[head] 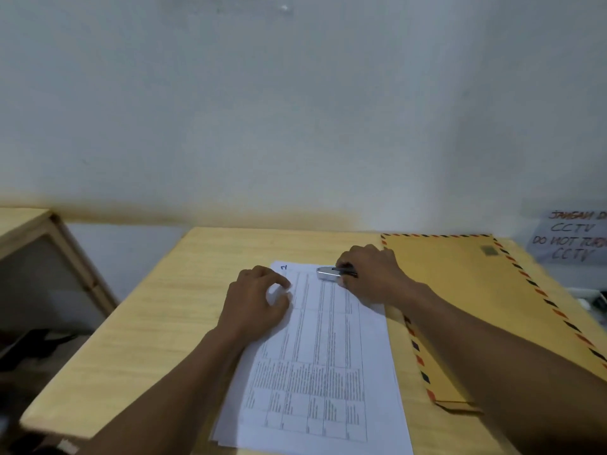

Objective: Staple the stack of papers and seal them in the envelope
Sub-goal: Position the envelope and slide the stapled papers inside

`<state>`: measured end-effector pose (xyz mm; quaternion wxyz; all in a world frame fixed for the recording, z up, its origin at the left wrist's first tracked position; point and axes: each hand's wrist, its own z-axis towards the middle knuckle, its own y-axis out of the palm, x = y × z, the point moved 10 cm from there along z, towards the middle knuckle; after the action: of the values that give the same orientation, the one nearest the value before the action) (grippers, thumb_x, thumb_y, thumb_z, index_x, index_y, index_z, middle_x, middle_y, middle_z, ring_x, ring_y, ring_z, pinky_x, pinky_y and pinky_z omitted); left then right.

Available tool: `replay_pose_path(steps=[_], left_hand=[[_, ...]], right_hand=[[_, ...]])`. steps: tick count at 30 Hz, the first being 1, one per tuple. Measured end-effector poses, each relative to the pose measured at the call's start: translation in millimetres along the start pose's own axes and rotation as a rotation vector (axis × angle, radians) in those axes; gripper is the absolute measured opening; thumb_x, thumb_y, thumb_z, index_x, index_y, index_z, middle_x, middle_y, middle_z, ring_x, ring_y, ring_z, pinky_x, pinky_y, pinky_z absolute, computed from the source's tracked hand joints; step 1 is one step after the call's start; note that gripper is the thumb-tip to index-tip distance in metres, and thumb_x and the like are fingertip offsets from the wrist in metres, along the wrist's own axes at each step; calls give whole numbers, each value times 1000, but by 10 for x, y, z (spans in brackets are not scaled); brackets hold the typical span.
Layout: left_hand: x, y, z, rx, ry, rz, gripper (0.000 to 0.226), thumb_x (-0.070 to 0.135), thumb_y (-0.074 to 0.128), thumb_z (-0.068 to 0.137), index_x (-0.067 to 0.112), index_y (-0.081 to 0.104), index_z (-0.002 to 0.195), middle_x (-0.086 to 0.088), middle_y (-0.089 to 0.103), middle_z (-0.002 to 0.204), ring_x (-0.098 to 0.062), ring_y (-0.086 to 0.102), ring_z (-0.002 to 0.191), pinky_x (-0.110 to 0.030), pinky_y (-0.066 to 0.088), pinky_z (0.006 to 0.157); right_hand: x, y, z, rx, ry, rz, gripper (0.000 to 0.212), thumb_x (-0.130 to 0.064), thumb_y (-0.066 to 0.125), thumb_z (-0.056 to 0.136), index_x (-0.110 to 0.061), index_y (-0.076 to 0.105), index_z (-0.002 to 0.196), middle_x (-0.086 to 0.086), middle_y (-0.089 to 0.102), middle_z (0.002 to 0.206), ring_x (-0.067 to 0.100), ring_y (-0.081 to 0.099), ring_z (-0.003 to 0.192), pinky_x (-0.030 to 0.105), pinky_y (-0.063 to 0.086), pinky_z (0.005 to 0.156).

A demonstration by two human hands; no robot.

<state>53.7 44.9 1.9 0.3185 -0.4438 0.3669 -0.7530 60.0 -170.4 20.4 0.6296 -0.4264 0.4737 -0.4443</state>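
Observation:
A stack of printed papers [323, 362] lies lengthwise in the middle of the wooden table [141, 323]. My left hand [254, 303] rests on the stack's upper left edge, fingers curled, pressing the sheets down. My right hand [374, 274] grips a small silver stapler [330, 273] at the stack's top edge, its nose pointing left over the paper. To the right lies a large brown envelope [460, 310] with a red and black striped border, partly under my right forearm.
A grey-white wall stands just behind the table. A handwritten paper notice [571, 238] hangs at the far right. A wooden cabinet [36, 257] stands to the left, with a gap between it and the table.

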Motion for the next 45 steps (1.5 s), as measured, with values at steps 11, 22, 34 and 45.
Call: replay_pose_path(steps=[11,22,34,45], left_hand=[[-62,49,21,36,9,-32,21,46,62,83,39,69,102,17,59,110,-12,51,112,-34,37,86],[-184,-113,-158,94,-149,-106,31,45,66,87,26,69,111,-1,55,119,-23,51,117,-32,45,86],[175,-197,-713,-89,-301,9,40,51,73,80,30,68,115,-5,58,124,-28,49,123,-38,46,95],[114,-202,-570,22,-339,-360,28,22,81,79,21,74,106,0,62,125,-17,56,115,-25,40,84]], right_hand=[[85,150,715,-43,81,20,17,-32,61,91,-28,66,107,-4,64,112,26,55,108,40,24,82],[150,-152,30,7,245,139,19,-29,58,90,-17,61,104,4,59,105,27,57,94,33,43,71],[-240,150,-995,-99,398,125,26,-30,55,90,-20,56,114,8,46,122,38,34,123,39,36,82],[-131,121,-968,-39,321,200,35,-43,55,93,-28,58,124,6,47,126,32,33,122,41,38,98]])
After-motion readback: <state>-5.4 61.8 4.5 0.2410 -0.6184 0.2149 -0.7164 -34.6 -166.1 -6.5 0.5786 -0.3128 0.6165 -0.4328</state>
